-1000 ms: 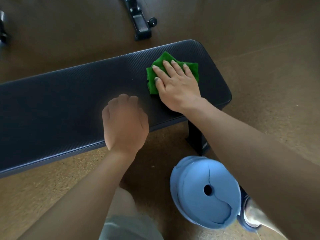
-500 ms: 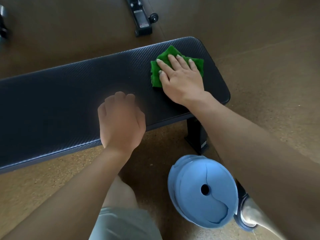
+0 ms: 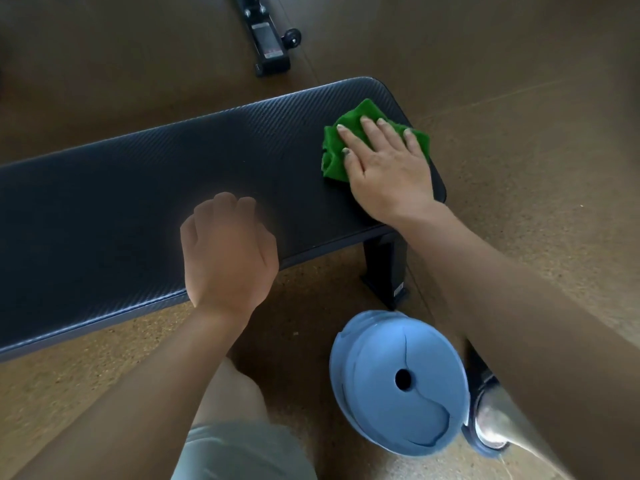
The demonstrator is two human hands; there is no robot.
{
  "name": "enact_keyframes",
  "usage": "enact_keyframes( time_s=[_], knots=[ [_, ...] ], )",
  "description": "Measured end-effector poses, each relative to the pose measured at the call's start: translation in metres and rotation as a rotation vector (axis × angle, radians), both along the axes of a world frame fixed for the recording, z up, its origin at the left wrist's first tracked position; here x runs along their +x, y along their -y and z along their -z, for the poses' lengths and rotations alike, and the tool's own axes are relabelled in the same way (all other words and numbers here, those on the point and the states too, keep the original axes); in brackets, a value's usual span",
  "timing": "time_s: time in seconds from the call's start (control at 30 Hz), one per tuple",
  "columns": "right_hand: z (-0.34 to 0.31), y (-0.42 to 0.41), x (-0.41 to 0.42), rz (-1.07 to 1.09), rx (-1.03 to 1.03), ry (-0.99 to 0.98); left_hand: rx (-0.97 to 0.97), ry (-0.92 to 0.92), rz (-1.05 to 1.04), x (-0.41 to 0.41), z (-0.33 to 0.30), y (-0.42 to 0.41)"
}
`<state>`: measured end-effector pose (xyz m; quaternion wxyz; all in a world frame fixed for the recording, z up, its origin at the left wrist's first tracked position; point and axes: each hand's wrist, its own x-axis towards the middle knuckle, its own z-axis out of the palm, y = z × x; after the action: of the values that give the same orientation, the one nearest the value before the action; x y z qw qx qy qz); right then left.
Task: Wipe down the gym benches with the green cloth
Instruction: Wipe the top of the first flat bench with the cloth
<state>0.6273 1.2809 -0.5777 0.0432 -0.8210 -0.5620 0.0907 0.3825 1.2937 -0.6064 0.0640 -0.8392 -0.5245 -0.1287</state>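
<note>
The black gym bench (image 3: 121,209) runs from the left edge toward the right, its textured pad tilted slightly so the right end sits farther away. Over the near edge of the pad, about mid-scene, is the left hand (image 3: 227,252), knuckles up and fingers curled under, holding nothing; whether it rests on the pad or hovers just above cannot be told. Far beyond the bench, a black equipment base with a small wheel (image 3: 273,39) lies on the brown floor (image 3: 519,81). Farther right, at the right end of the pad, the green cloth (image 3: 341,140) lies bunched flat on the surface, its far-right corner reaching the pad's edge. The right hand (image 3: 388,171) presses on it palm down, fingers straight and slightly spread, the thumb on the cloth's near-left part. Below that end stands the bench leg (image 3: 384,268), and nearer still a light blue weight plate (image 3: 398,382) lies on the floor.

The step in hand looks like wiping the right end of this bench. The next move probably calls for a firm, flat-handed sweep back leftward along the pad, covering the long stretch toward the left, with the left hand lifted clear.
</note>
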Motion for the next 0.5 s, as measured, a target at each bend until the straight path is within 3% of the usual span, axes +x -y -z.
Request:
enact_keyframes(
  time_s=[0.13, 0.27, 0.37, 0.5],
  knots=[
    [0.002, 0.007, -0.039, 0.106, 0.032, -0.017, 0.012, -0.004, -0.005, 0.002, 0.001, 0.002],
    [0.006, 0.045, -0.093, -0.043, 0.116, -0.039, 0.01, -0.02, -0.003, 0.001, 0.0, 0.002],
    [0.006, 0.051, -0.054, -0.11, 0.081, -0.02, 0.002, 0.001, 0.007, 0.001, 0.0, 0.003],
    [0.008, 0.038, 0.007, 0.128, 0.077, 0.013, 0.002, 0.005, -0.016, 0.003, 0.0, 0.002]
  ],
)
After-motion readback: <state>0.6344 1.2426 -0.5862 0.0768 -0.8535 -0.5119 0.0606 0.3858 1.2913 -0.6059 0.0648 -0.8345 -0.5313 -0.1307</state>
